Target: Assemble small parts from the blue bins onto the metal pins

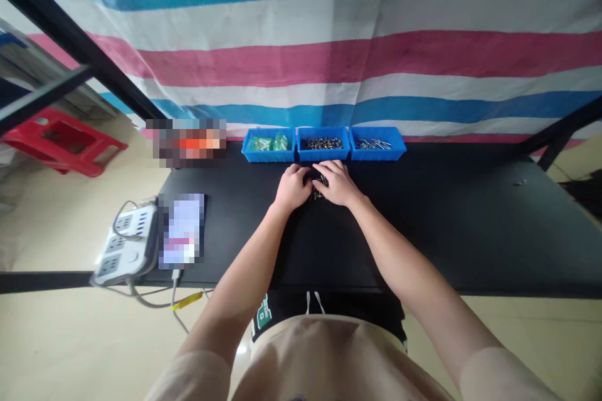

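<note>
On the black table a small pile of metal screw-like pieces [320, 191] lies between my hands. My left hand [294, 186] cups the pile from the left, its fingers bent and its thumb apart from them. From the right, my right hand [337, 183] curves over the pile with its fingers spread and touches the pieces. Just beyond stand three blue bins: the left bin [269, 156] holds green and pale small parts, the middle bin [324, 155] brownish metal ones, the right bin [379, 153] long silvery pins or screws. Some of the pile is hidden under my fingers.
A white power strip [126, 244] with cables sits at the table's left edge, beside a blurred-out flat object [182, 232]. Another blurred item [188, 143] is at the back left. Small bits [520, 183] lie far right. A red stool [66, 141] stands on the floor.
</note>
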The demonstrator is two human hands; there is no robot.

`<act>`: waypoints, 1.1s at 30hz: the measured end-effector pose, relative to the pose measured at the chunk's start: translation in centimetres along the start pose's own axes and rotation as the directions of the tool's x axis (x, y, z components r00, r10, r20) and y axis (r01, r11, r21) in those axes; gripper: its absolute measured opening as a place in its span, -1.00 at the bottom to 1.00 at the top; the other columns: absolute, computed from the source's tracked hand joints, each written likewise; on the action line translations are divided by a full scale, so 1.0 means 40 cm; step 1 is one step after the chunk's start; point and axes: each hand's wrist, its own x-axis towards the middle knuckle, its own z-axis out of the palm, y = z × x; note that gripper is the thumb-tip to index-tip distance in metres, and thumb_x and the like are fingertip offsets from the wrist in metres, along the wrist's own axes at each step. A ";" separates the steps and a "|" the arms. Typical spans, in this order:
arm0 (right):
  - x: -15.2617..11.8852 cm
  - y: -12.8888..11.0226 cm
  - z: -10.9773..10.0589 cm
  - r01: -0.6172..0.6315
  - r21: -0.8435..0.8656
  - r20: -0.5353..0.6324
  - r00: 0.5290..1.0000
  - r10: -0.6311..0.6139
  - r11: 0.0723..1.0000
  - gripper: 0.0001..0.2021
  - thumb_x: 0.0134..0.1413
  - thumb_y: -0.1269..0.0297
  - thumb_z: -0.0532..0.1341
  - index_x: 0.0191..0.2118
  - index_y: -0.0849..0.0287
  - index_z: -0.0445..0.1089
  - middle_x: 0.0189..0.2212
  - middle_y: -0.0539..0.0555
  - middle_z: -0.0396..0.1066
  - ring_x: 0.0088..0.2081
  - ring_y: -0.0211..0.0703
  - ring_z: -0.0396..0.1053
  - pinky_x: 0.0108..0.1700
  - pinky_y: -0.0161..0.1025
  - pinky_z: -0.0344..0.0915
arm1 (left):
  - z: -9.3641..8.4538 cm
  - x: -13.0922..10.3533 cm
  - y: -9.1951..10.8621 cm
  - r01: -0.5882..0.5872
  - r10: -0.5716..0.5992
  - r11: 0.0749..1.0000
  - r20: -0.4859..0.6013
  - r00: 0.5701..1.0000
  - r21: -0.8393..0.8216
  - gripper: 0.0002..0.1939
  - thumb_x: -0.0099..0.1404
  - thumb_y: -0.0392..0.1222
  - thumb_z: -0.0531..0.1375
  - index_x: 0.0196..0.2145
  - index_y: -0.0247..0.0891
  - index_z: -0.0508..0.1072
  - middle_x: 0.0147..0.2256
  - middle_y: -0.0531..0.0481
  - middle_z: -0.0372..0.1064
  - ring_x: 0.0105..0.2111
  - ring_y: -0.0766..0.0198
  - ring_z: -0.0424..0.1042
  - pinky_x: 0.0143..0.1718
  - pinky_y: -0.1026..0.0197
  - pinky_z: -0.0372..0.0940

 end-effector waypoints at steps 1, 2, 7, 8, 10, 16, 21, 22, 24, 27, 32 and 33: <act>-0.001 0.000 0.001 -0.010 -0.021 0.013 1.000 0.011 1.000 -0.54 0.16 0.18 0.17 0.14 0.22 0.35 0.04 0.20 0.37 0.05 0.13 0.20 0.10 0.08 0.19 | 0.000 0.000 0.000 0.016 -0.016 1.000 0.002 1.000 0.009 -0.66 0.20 -0.29 0.13 -0.08 -0.31 0.51 -0.18 -0.17 0.39 -0.14 0.11 0.41 0.01 0.07 0.35; -0.002 0.000 0.002 -0.017 -0.035 0.023 1.000 0.018 0.999 -0.56 0.16 0.18 0.17 0.13 0.21 0.37 0.03 0.20 0.38 0.04 0.13 0.20 0.10 0.07 0.19 | 0.000 -0.001 0.000 0.029 -0.029 0.999 0.007 1.000 0.014 -0.66 0.20 -0.29 0.12 -0.07 -0.31 0.51 -0.18 -0.17 0.38 -0.15 0.11 0.41 0.00 0.08 0.35; -0.003 -0.001 0.005 -0.034 -0.075 0.040 0.999 0.037 0.997 -0.63 0.18 0.20 0.16 0.06 0.19 0.41 -0.01 0.19 0.39 0.02 0.11 0.21 0.06 0.03 0.20 | -0.004 -0.001 0.005 0.032 -0.034 0.999 0.053 0.998 0.041 -0.68 0.22 -0.27 0.13 -0.09 -0.30 0.52 -0.20 -0.15 0.39 -0.16 0.12 0.42 -0.02 0.11 0.35; -0.003 -0.001 0.005 -0.043 -0.083 0.038 0.998 0.046 0.996 -0.65 0.18 0.20 0.16 0.05 0.18 0.42 -0.03 0.19 0.39 0.01 0.10 0.21 0.05 0.03 0.20 | -0.004 -0.001 0.005 0.021 -0.025 0.998 0.067 0.997 0.051 -0.69 0.22 -0.26 0.13 -0.10 -0.29 0.53 -0.21 -0.14 0.40 -0.16 0.12 0.42 -0.02 0.11 0.35; -0.002 -0.002 0.005 -0.061 -0.099 0.031 0.997 0.065 0.993 -0.68 0.19 0.20 0.15 0.01 0.18 0.45 -0.06 0.19 0.40 -0.01 0.10 0.22 0.04 0.01 0.20 | -0.005 -0.001 0.005 -0.003 -0.004 0.997 0.091 0.996 0.072 -0.70 0.23 -0.23 0.14 -0.11 -0.27 0.54 -0.21 -0.13 0.41 -0.15 0.12 0.42 -0.02 0.10 0.34; -0.001 -0.002 0.007 -0.078 -0.124 0.024 0.996 0.081 0.989 -0.75 0.21 0.20 0.15 -0.15 0.17 0.51 -0.17 0.17 0.41 -0.09 0.05 0.25 0.00 -0.04 0.23 | -0.009 -0.002 0.009 -0.036 0.020 0.993 0.134 0.991 0.115 -0.69 0.24 -0.19 0.15 -0.09 -0.23 0.55 -0.19 -0.12 0.41 -0.16 0.12 0.43 -0.04 0.09 0.33; 0.002 0.001 0.005 -0.044 -0.117 0.044 0.998 0.050 0.992 -0.75 0.23 0.22 0.12 -0.19 0.17 0.52 -0.20 0.17 0.42 -0.15 0.00 0.28 -0.03 -0.07 0.25 | -0.013 -0.002 0.014 -0.045 0.026 0.991 0.156 0.987 0.123 -0.70 0.25 -0.19 0.14 -0.09 -0.22 0.55 -0.17 -0.13 0.41 -0.16 0.10 0.43 -0.06 0.07 0.33; 0.002 0.001 0.005 -0.037 -0.113 0.045 0.998 0.042 0.993 -0.75 0.24 0.23 0.11 -0.20 0.17 0.52 -0.21 0.16 0.42 -0.15 0.00 0.28 -0.03 -0.08 0.26 | -0.013 -0.002 0.014 -0.046 0.027 0.991 0.155 0.988 0.123 -0.70 0.25 -0.19 0.14 -0.09 -0.21 0.55 -0.17 -0.13 0.42 -0.16 0.10 0.43 -0.07 0.07 0.33; 0.003 0.003 0.005 -0.022 -0.101 0.041 0.999 0.026 0.995 -0.75 0.25 0.25 0.10 -0.21 0.17 0.52 -0.23 0.16 0.42 -0.16 -0.02 0.28 -0.04 -0.09 0.27 | -0.014 -0.002 0.015 -0.047 0.029 0.992 0.148 0.989 0.118 -0.71 0.25 -0.20 0.13 -0.11 -0.20 0.55 -0.18 -0.12 0.42 -0.17 0.11 0.43 -0.07 0.08 0.33; 0.003 0.007 0.008 0.001 -0.069 0.031 1.000 0.001 0.998 -0.76 0.24 0.28 0.10 -0.22 0.18 0.52 -0.25 0.16 0.42 -0.17 -0.03 0.29 -0.04 -0.10 0.28 | -0.014 -0.004 0.016 -0.037 0.025 0.995 0.131 0.991 0.092 -0.72 0.25 -0.23 0.12 -0.13 -0.20 0.56 -0.18 -0.11 0.41 -0.18 0.13 0.43 -0.08 0.10 0.33; 0.002 0.021 0.020 0.006 0.022 -0.016 1.000 -0.006 1.000 -0.79 0.24 0.31 0.10 -0.22 0.17 0.50 -0.24 0.16 0.40 -0.14 -0.04 0.31 -0.03 -0.11 0.31 | -0.017 -0.006 0.020 -0.057 0.053 0.998 0.131 0.990 0.029 -0.71 0.28 -0.17 0.11 -0.11 -0.22 0.54 -0.19 -0.09 0.41 -0.19 0.17 0.43 -0.07 0.13 0.32; 0.002 0.024 0.024 0.004 0.039 -0.026 1.000 -0.003 0.999 -0.79 0.24 0.31 0.10 -0.22 0.18 0.49 -0.24 0.16 0.39 -0.13 -0.05 0.31 -0.02 -0.11 0.31 | -0.018 -0.006 0.022 -0.058 0.054 0.998 0.133 0.990 0.027 -0.71 0.29 -0.16 0.11 -0.11 -0.22 0.54 -0.19 -0.08 0.41 -0.19 0.17 0.43 -0.07 0.13 0.32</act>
